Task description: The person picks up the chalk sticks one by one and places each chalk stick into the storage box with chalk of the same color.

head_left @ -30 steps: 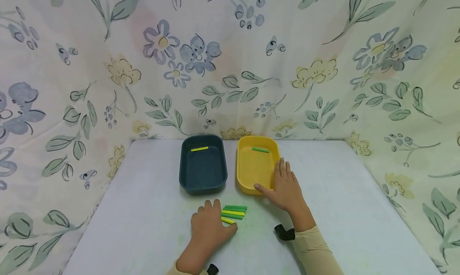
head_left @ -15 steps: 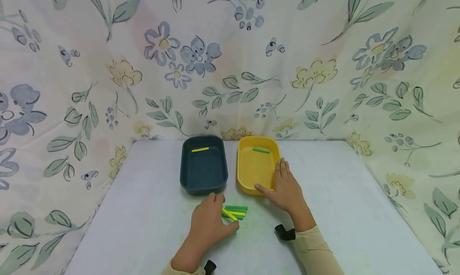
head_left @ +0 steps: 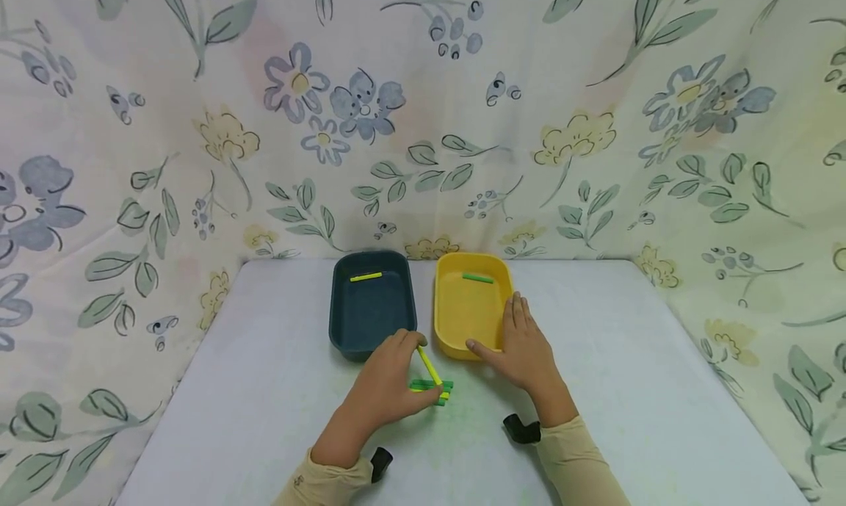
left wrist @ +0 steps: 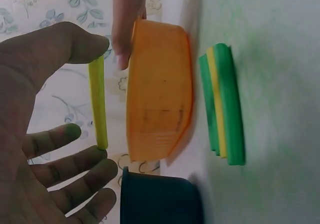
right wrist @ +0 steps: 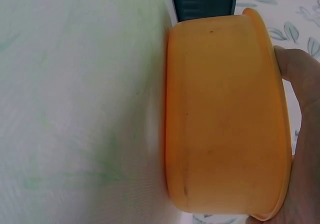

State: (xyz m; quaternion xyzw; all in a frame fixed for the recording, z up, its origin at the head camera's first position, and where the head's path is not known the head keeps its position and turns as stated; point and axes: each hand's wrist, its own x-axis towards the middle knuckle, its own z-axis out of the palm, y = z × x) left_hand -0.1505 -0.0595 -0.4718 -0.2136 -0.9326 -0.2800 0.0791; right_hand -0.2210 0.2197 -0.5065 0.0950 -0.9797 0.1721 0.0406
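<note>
My left hand (head_left: 380, 388) pinches a yellow chalk-like stick (head_left: 429, 366) by its two ends, between thumb and fingertip. In the left wrist view the yellow stick (left wrist: 98, 104) is clear of the table. Just below that hand lies a small bundle of green and yellow sticks (left wrist: 220, 104), partly hidden by the hand in the head view. My right hand (head_left: 527, 344) rests on the near right corner of the yellow tray (head_left: 456, 342), fingers straight along its side and thumb at the front rim. One green stick (head_left: 477, 277) lies inside this tray.
Left of the yellow tray stands a dark blue tray (head_left: 337, 308) holding one yellow stick (head_left: 366, 277). A white cloth (head_left: 264, 359) with faint green smudges covers the table. Behind it hangs a floral curtain (head_left: 423, 124).
My left hand has taken a yellow stick from beside the bundle, lifted it and moved slightly forward and right. My right hand stays at the yellow tray.
</note>
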